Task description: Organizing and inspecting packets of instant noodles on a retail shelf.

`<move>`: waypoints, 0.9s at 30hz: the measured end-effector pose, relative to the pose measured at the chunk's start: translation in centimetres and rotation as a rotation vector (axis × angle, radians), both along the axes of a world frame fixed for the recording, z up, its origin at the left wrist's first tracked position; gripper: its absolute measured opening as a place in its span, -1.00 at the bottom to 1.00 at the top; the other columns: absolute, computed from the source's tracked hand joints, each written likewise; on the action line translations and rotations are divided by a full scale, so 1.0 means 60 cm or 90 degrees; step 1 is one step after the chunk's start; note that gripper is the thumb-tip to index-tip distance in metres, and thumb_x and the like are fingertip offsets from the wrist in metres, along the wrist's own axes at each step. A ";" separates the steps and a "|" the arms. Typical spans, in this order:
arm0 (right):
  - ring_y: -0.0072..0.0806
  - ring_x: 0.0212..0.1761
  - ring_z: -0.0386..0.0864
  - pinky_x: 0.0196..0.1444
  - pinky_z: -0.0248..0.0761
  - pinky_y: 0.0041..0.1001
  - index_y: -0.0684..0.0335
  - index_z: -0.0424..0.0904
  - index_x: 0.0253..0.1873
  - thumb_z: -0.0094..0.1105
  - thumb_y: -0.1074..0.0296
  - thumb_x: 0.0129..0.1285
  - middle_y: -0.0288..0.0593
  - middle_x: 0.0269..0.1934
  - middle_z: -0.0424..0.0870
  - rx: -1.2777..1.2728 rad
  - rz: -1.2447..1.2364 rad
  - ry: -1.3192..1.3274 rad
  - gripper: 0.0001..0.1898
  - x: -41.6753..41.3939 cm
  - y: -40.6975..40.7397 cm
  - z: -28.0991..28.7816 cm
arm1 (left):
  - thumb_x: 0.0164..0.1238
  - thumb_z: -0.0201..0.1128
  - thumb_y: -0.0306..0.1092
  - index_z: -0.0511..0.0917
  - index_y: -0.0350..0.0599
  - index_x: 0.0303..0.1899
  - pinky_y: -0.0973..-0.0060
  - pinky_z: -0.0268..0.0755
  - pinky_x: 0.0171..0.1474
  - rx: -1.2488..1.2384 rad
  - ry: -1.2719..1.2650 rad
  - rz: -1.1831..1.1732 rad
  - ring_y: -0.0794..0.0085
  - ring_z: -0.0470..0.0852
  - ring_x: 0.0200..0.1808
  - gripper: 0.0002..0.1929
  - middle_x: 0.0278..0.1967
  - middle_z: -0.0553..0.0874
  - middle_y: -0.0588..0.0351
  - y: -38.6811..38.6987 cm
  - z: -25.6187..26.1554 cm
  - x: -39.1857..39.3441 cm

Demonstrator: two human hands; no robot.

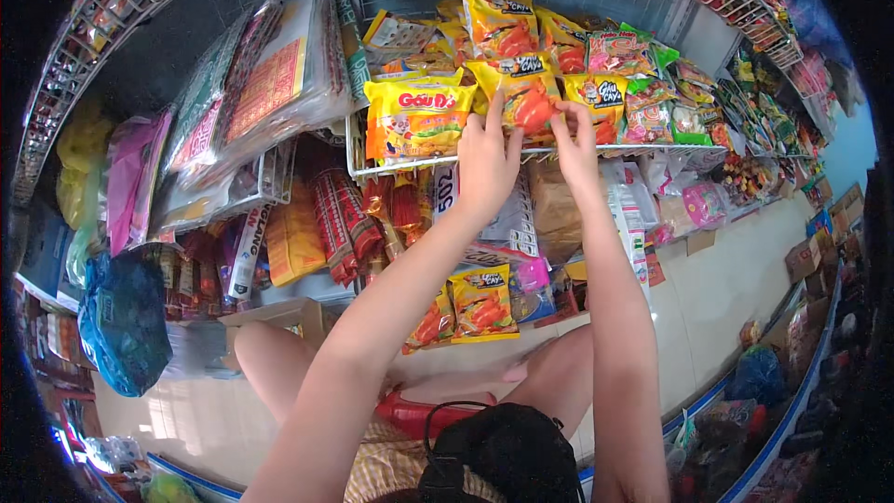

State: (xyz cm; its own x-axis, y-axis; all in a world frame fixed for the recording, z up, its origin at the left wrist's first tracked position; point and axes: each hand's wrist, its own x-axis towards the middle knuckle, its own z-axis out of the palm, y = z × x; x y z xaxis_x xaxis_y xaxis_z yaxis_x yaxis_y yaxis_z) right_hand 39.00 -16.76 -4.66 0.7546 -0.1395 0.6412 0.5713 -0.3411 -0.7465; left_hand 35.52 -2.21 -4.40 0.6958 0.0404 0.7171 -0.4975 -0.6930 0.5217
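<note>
Both hands reach onto a white wire shelf (419, 166) stacked with yellow instant noodle packets. A packet with a red prawn picture (527, 101) lies between them, its lower part touched by the fingers of my left hand (489, 161) on one side and by those of my right hand (578, 147) on the other. Left of it stands a yellow and orange noodle packet with a panda picture (419, 119). Behind is another prawn packet (499, 24); to the right sits one more (597, 101). Further yellow packets (484, 304) lie low down, near my knees.
Pink and green noodle packets (621, 56) fill the shelf's right part. Plastic-wrapped printed sheets (265, 84) lean at the left. A blue plastic bag (126, 328) hangs lower left. Red-wrapped bundles (342, 223) and a brown carton (279, 318) are below. More goods line the tiled floor (719, 293).
</note>
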 end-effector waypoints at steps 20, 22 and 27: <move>-0.56 0.08 0.39 -0.01 0.33 -0.59 0.35 0.17 0.27 0.04 0.29 0.31 -0.08 0.17 0.36 0.211 0.167 0.276 -0.50 -0.335 0.128 -0.032 | 0.36 0.05 -0.14 0.37 -0.04 0.18 0.38 0.42 0.06 -1.225 0.550 -0.598 0.38 0.46 0.12 -0.58 0.10 0.49 0.14 0.094 -0.111 -0.263; -0.56 0.08 0.39 0.02 0.31 -0.57 0.35 0.18 0.26 0.06 0.30 0.30 -0.09 0.16 0.36 0.166 0.182 0.276 -0.50 -0.339 0.131 -0.042 | 0.34 0.07 -0.12 0.39 -0.02 0.15 0.43 0.43 -0.01 -1.252 0.563 -0.720 0.40 0.48 0.04 -0.60 0.06 0.51 0.15 0.097 -0.120 -0.278; -0.51 0.12 0.40 0.19 0.20 -0.48 0.36 0.27 0.18 0.11 0.32 0.26 -0.14 0.06 0.48 0.368 0.385 0.383 -0.55 -0.355 0.120 0.004 | 0.30 0.09 -0.05 0.41 -0.01 0.10 0.46 0.39 -0.10 -1.161 0.649 -0.848 0.43 0.49 -0.11 -0.59 -0.03 0.53 0.19 0.098 -0.105 -0.315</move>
State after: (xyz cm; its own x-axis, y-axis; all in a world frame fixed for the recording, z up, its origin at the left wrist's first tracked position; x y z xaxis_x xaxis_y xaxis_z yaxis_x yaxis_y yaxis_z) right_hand 17.68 -9.53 -4.44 0.9750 0.2031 0.0903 0.0059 0.3823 -0.9240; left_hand 16.61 3.67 -10.70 0.8061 -0.5853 0.0872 0.5572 0.8004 0.2211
